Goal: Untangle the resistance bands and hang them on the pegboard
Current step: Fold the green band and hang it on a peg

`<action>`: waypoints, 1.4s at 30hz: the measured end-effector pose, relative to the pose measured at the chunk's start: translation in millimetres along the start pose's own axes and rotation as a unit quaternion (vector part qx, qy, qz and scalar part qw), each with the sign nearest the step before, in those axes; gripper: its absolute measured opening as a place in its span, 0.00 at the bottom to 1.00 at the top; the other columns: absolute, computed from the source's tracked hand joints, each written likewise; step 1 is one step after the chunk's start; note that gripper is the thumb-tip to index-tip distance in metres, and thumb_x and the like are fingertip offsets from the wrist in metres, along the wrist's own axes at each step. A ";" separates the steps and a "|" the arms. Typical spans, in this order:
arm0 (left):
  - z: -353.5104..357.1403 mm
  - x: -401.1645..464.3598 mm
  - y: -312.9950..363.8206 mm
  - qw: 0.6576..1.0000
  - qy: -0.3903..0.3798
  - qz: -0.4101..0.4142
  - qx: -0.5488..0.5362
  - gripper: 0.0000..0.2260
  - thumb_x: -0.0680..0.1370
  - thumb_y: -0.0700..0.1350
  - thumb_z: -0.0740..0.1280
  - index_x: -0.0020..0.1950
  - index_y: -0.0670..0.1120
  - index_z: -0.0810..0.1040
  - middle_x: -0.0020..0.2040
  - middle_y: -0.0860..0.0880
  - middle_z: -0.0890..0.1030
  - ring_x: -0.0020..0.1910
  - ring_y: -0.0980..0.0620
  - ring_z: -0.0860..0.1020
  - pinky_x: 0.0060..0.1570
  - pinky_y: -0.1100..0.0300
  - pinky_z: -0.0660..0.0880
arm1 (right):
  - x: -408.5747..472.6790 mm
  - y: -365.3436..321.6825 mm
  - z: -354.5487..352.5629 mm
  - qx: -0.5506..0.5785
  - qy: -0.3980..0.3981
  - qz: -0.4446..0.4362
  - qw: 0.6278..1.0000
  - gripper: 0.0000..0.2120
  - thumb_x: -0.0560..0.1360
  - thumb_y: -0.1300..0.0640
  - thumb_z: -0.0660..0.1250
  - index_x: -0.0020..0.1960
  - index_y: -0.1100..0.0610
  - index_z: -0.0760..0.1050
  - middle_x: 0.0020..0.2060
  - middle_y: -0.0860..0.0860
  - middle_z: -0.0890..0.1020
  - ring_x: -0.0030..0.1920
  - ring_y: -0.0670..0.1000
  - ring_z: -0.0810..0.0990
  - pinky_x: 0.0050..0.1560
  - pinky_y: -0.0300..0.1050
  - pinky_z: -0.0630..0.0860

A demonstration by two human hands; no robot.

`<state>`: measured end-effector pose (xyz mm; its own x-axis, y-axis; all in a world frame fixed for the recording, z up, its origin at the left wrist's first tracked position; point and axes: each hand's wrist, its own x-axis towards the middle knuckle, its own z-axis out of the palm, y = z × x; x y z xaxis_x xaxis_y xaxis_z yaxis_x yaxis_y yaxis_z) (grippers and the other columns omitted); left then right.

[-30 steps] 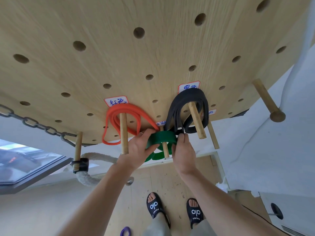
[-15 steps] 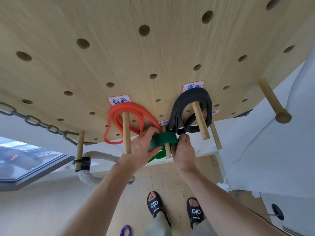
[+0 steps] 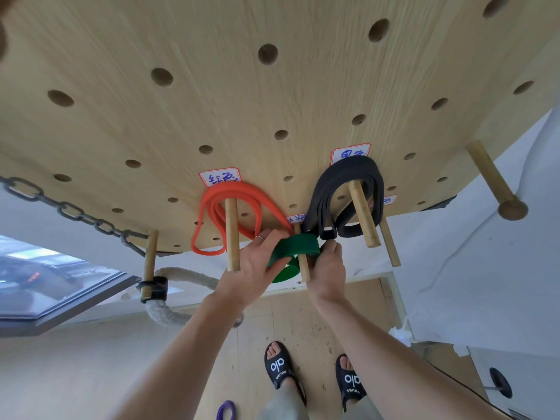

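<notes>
- On the short wooden peg (image 3: 304, 265) low on the pegboard (image 3: 212, 101) hangs the green band (image 3: 295, 248), looped around it.
- The left hand (image 3: 251, 268) grips the band's left side with curled fingers; the right hand (image 3: 327, 268) pinches its right side.
- Left of it the orange band (image 3: 212, 207) hangs on a peg, right of it the black band (image 3: 330, 189).
- A purple band (image 3: 225, 410) lies on the floor.
</notes>
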<state>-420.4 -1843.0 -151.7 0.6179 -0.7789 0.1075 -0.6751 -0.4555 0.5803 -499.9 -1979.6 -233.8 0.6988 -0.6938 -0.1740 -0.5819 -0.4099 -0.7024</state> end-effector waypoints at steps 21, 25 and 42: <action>13.8 4.3 -4.1 0.999 0.000 -0.036 -0.001 0.17 0.78 0.47 0.68 0.66 0.50 0.70 0.54 0.46 0.80 0.46 0.45 0.79 0.47 0.48 0.79 | 1.4 -7.3 -5.4 0.037 -0.029 0.030 0.998 0.16 0.78 0.61 0.70 0.61 0.64 0.68 0.54 0.58 0.72 0.43 0.55 0.72 0.41 0.49 0.68; 12.7 3.1 -1.8 0.999 0.011 -0.033 0.009 0.16 0.79 0.43 0.71 0.65 0.46 0.73 0.54 0.46 0.81 0.46 0.46 0.79 0.46 0.55 0.78 | 0.2 -7.1 -6.8 0.027 -0.035 0.026 0.999 0.15 0.79 0.59 0.69 0.60 0.63 0.68 0.53 0.56 0.71 0.43 0.56 0.73 0.40 0.48 0.67; 12.7 5.0 4.5 0.997 0.017 -0.077 0.005 0.18 0.79 0.44 0.70 0.65 0.48 0.68 0.53 0.47 0.81 0.48 0.45 0.82 0.45 0.47 0.80 | -1.2 -8.3 -18.6 0.003 -0.032 0.026 0.999 0.25 0.74 0.53 0.75 0.63 0.62 0.67 0.58 0.57 0.74 0.52 0.60 0.80 0.42 0.48 0.72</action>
<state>-425.5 -1854.4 -158.8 0.7276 -0.6844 0.0460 -0.5754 -0.5725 0.5840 -503.7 -1986.4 -215.0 0.6923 -0.6754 -0.2541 -0.6159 -0.3697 -0.6957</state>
